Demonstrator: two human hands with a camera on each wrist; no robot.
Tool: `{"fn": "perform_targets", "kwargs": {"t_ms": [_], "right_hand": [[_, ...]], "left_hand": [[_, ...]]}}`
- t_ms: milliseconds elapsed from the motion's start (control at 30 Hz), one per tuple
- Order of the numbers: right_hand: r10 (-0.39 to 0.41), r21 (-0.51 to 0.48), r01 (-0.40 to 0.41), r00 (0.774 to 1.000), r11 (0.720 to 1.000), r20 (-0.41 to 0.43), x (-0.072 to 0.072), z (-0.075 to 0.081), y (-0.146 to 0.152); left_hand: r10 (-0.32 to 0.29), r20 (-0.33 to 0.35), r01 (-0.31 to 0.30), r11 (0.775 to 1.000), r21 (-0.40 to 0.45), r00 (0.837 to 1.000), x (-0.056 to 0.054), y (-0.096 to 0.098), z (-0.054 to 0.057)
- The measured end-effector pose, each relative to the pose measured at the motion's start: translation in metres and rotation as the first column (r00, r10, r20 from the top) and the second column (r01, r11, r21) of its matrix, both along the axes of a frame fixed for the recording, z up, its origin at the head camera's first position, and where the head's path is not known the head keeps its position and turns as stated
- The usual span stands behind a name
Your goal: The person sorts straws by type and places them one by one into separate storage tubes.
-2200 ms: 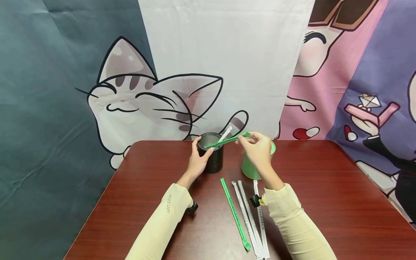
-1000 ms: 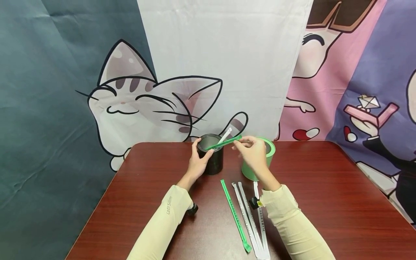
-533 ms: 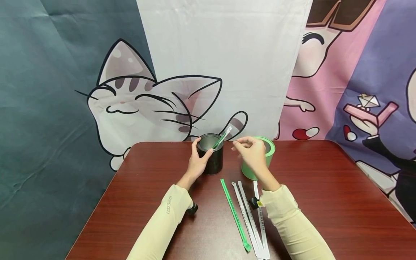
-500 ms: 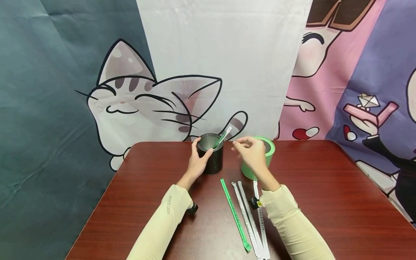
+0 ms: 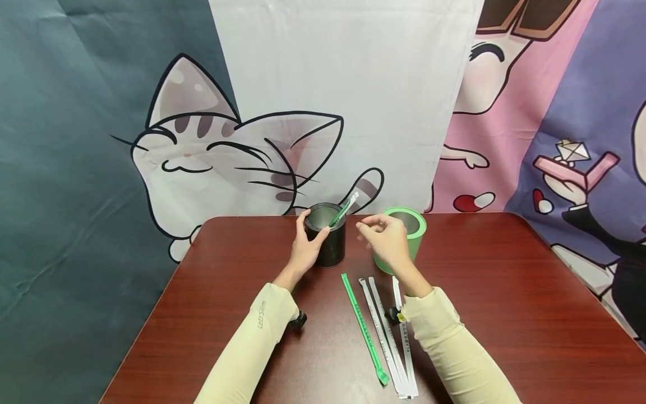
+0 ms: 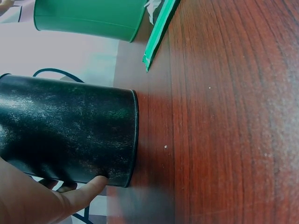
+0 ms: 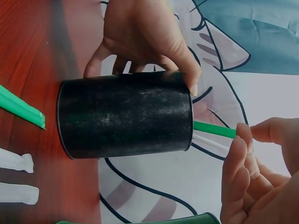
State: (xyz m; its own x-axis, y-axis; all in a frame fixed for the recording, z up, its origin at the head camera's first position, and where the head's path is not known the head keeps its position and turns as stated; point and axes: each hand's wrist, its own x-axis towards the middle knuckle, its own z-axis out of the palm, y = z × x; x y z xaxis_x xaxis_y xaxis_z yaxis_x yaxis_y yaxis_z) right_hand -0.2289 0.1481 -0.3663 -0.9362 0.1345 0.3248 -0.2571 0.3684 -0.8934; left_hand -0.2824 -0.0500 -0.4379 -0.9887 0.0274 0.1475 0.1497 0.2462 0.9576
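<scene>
My left hand (image 5: pixel 304 251) grips the side of an upright black can (image 5: pixel 332 250), thumb near its front rim and fingers round the left. A green paper-wrapped straw (image 5: pixel 339 216) and a white wrapped straw (image 5: pixel 354 197) lean together out of the can toward the right. My right hand (image 5: pixel 388 240) hovers just right of the can with loosely bent fingers and nothing between them. In the right wrist view, its fingertips overlap the upper end of the green straw (image 7: pixel 215 129). Behind this hand stands a green can (image 5: pixel 416 246), partly hidden.
Nearer on the red-brown table (image 5: pixel 217 314) lie another green wrapped straw (image 5: pixel 365 331) and several white wrapped straws (image 5: pixel 379 325), one partly under the right wrist. A cartoon-printed cloth (image 5: pixel 353 84) hangs behind the table's far edge.
The right hand moved left with the green straw and let go of it. That straw dropped into the black can beside the white one. The left hand has kept its grip.
</scene>
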Motion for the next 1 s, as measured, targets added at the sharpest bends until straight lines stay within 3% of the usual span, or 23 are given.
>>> {"fn": "perform_targets", "kwargs": {"t_ms": [333,733,1000], "right_hand": [[0.075,0.111,-0.093,0.985,0.989,0.156,0.002,-0.011,-0.001],[0.035,0.188,-0.084,0.967,0.979,0.251,0.003,-0.027,-0.007],[0.061,0.189,-0.134,0.934,0.973,0.352,0.003,-0.041,-0.007]], "left_hand": [[-0.011,-0.003,0.011,1.000,0.008,1.000,0.002,-0.002,0.003],[-0.017,-0.004,0.017,1.000,0.019,1.000,0.002,-0.001,0.003],[-0.022,0.010,0.022,1.000,0.023,1.000,0.002,-0.001,0.003]]}}
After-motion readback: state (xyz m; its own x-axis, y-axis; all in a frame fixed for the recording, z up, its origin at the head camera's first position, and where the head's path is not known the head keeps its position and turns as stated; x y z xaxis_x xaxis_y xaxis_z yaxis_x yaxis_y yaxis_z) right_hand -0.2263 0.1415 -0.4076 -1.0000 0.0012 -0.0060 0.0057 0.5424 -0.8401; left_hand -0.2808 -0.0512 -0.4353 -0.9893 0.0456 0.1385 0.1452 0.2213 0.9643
